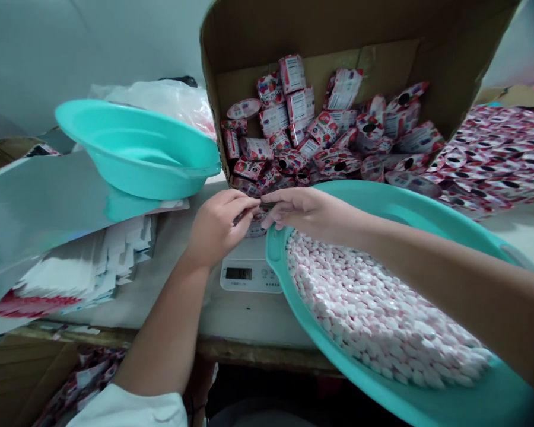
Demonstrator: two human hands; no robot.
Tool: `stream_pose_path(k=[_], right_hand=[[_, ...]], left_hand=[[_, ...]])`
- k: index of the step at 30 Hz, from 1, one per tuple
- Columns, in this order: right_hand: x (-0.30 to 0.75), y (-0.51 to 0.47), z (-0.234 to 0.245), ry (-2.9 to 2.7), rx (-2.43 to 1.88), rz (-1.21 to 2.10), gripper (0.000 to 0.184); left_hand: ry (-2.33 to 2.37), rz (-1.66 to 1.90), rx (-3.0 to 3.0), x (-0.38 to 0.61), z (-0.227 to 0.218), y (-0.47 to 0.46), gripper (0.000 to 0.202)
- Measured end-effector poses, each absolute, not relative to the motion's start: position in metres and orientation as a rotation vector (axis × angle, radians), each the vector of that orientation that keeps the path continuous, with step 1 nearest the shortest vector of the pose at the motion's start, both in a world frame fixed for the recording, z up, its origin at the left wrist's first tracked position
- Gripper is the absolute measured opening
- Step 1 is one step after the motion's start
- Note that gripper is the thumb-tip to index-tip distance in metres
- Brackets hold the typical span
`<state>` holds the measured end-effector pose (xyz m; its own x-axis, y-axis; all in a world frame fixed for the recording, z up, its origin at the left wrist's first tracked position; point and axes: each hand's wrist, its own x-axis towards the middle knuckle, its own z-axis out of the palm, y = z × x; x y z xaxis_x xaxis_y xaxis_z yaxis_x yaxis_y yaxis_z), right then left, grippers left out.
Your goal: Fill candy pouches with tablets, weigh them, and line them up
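Note:
A small red-and-white printed packet [257,228] stands at the scale, mostly covered by my fingers. My left hand [219,225] is closed, its thumb and fingers pinching the packet's upper edge from the left. From the right, my right hand [300,207] reaches over the teal basin's rim, its fingertips closed on the same edge. A white digital scale [251,284] lies beneath, its display too blurred to read. Under my right forearm, the large teal basin [302,329] holds a heap of small pale pink-white candies [374,302].
A tilted cardboard box [382,65] behind my hands holds many filled printed packets [293,112]. More packets [507,148] lie in rows at right. At left, a second teal basin [137,148] sits near stacked flat white sheets [66,267]. The table's front edge [267,353] runs below.

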<state>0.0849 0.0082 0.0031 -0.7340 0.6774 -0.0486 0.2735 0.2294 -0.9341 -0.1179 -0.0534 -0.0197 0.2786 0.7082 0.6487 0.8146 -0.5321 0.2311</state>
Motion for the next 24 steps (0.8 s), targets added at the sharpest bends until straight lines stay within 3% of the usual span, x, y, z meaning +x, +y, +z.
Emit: stream_pose_path(k=[3, 11, 24], right_hand=[[0.085, 0.009, 0.002, -2.132, -0.92, 1.517, 0.046], [0.087, 0.013, 0.002, -2.178, -0.814, 1.507, 0.025], [0.088, 0.012, 0.002, -2.218, -0.802, 1.459, 0.021]], left_hand=[[-1.539, -1.072, -2.366, -0.124, -0.019, -0.051, 0.017], [-1.653, -0.975, -2.435, -0.129, -0.018, -0.05, 0.017], [-1.64, -0.936, -2.473, -0.128, -0.02, -0.048, 0.023]])
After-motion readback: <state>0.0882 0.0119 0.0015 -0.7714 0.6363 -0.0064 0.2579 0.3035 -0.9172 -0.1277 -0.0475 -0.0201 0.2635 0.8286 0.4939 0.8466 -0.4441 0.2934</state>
